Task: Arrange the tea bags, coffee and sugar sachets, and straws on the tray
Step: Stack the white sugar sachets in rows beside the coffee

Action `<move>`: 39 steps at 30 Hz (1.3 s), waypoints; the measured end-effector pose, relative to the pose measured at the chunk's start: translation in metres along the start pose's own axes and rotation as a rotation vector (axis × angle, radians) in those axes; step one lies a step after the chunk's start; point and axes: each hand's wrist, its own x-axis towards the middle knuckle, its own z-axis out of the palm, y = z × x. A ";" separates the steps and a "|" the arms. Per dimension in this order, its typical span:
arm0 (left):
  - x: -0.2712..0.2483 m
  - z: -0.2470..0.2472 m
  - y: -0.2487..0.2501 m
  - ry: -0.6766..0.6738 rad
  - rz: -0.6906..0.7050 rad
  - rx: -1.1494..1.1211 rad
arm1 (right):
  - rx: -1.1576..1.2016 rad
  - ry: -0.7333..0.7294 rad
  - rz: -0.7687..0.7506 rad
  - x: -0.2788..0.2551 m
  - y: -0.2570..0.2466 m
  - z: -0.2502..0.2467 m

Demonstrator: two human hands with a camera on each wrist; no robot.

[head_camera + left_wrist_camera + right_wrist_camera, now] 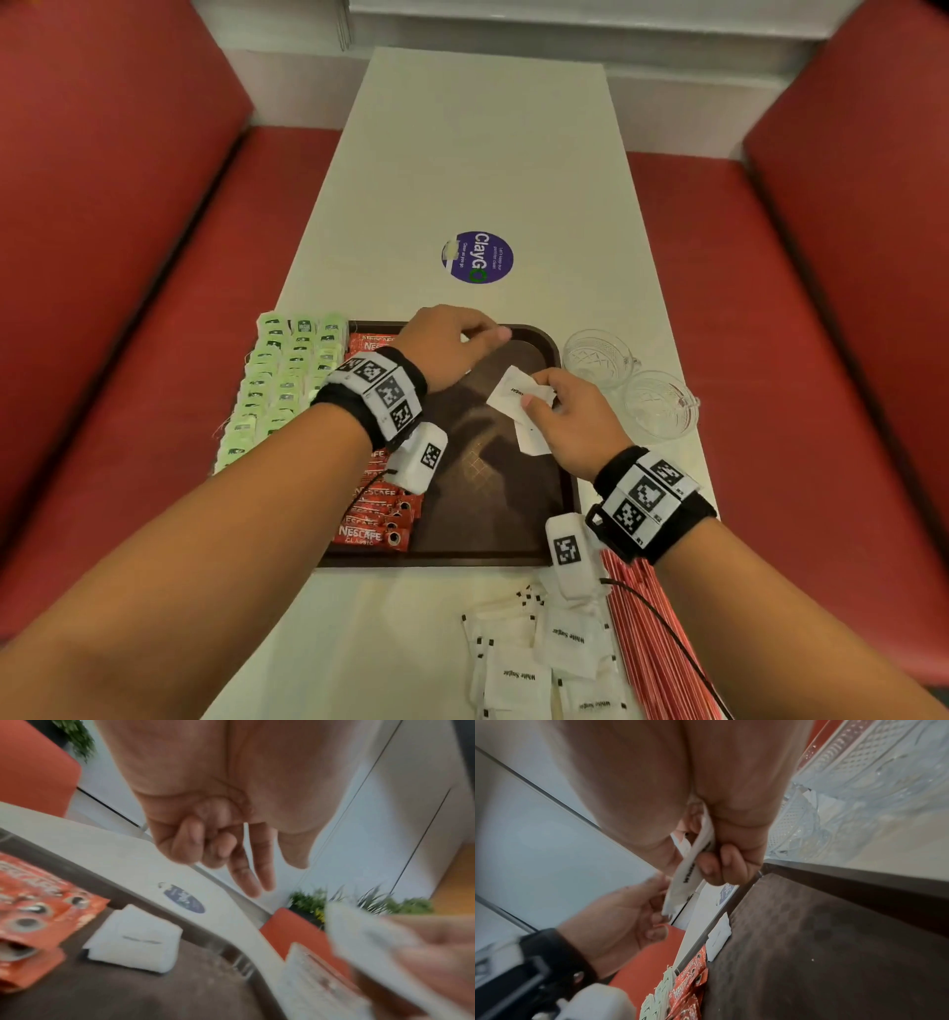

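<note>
The dark brown rectangular plastic tray (pixel 560 493) lies on the long white surface (pixel 477 154), and its left side already carries a column of red coffee sachets (pixel 372 534), so the sorting looks to run by kind, one column each. Just left of them, a block of pale green tea bags (pixel 280 370) lies in tidy rows, seemingly over the tray's left rim, though that edge is hidden.

The right hand (pixel 570 421) pinches a small stack of white paper sugar sachets (pixel 518 398) over the middle of the tray, thumb against curled fingers, probably as a ready supply to deal from. The left hand (pixel 447 344) hovers near the tray's far edge, some fingers loosely curled and others extended, holding nothing. In the wrist views, one white sugar sachet (pixel 133 939) lies flat on the tray floor beside the top of the coffee column, likely the start of a sugar column.

More loose white sugar sachets (pixel 539 663) wait on the surface near the person, beside a bundle of red-striped straws (pixel 652 642) that is not yet on the tray. Two clear cut-glass cups (pixel 631 385) stand right of the tray.
</note>
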 end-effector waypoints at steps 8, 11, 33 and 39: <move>-0.033 0.003 0.006 -0.183 0.121 0.043 | -0.044 0.010 -0.080 0.001 -0.002 0.002; -0.041 0.001 0.004 -0.258 0.065 0.088 | 0.003 0.057 -0.084 0.002 -0.002 0.003; -0.043 0.002 -0.012 -0.089 -0.042 0.024 | -0.116 -0.034 -0.078 0.005 -0.003 0.007; -0.011 0.001 -0.038 0.103 -0.311 0.124 | -0.017 -0.043 0.032 -0.001 -0.001 0.001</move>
